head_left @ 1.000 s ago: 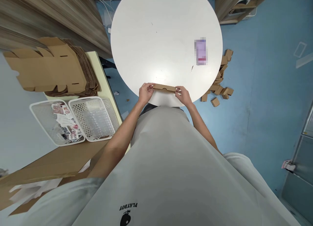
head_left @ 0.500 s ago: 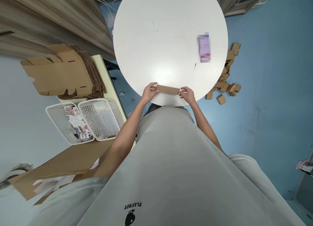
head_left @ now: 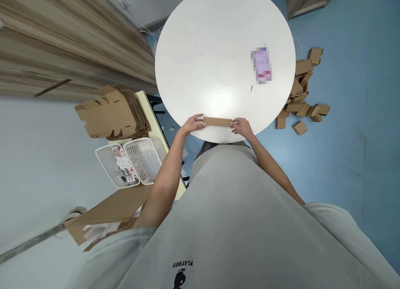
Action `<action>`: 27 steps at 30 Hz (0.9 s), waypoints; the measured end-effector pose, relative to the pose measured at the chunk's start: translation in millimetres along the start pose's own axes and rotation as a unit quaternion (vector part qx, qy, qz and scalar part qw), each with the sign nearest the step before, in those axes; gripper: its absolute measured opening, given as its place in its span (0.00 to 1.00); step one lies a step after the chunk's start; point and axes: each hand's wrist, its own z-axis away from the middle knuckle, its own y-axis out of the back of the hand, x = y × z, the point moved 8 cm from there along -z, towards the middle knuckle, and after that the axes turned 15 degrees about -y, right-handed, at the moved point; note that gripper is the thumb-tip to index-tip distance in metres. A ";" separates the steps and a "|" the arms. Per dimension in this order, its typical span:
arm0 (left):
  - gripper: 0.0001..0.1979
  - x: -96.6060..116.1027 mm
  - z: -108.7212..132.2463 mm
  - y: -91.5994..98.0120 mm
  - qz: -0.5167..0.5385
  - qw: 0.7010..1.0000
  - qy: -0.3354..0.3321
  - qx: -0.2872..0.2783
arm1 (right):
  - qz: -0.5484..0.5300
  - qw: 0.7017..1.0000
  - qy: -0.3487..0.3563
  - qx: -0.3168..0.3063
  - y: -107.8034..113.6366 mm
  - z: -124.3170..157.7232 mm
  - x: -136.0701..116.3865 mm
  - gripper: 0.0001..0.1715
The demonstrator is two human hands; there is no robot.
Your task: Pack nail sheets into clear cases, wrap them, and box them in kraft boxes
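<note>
A small, narrow brown cardboard box (head_left: pixel 217 121) lies near the front edge of the round white table (head_left: pixel 187 72). At its left end is my left hand (head_left: pixel 191 124), fingers spread, with one fingertip close to or touching the box's corner. My right hand (head_left: pixel 241 127) has its fingers bent and pinched at the box's right end. Farther back on the tabletop, to the right, rests a flat purple item (head_left: pixel 262 65), blurred by pixelation.
Folded boxes (head_left: pixel 308 93) are heaped on the blue floor at right. At left, a side table (head_left: pixel 150 112) bears a stack of flat cardboard blanks (head_left: pixel 114 114) and two white baskets (head_left: pixel 153 160) with packets and clear pieces. A large open carton (head_left: pixel 115 208) stands nearer me.
My view has shifted, so the table and surroundings appear farther right and lower. Both hands remain at the box's ends; the left fingers look more spread.
</note>
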 end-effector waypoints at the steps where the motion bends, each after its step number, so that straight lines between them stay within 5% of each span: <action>1: 0.44 -0.8 2.8 1.5 0.001 1.000 0.007 0.015 | -0.015 1.000 -0.008 -0.014 -0.2 -0.7 3.2 0.11; 6: 0.45 -5.4 18.2 -3.9 0.024 0.998 0.033 0.055 | -0.142 0.977 -0.085 -0.137 -4.8 -5.4 27.6 0.23; 13: 0.37 -4.8 22.5 -29.0 0.038 0.989 0.059 0.127 | -0.191 0.946 -0.196 -0.176 -16.7 -17.5 46.9 0.32; 17: 0.27 -0.9 27.2 -37.5 0.055 0.975 0.089 0.197 | -0.211 0.944 -0.171 -0.187 -18.1 -18.6 33.9 0.23; 21: 0.25 14.9 27.9 -52.5 0.065 0.976 0.033 0.203 | -0.227 0.956 -0.113 -0.146 3.6 -15.0 22.4 0.16; 27: 0.27 23.3 29.8 -81.4 0.134 0.961 -0.051 0.235 | -0.218 0.973 0.005 -0.076 39.6 -5.3 9.5 0.21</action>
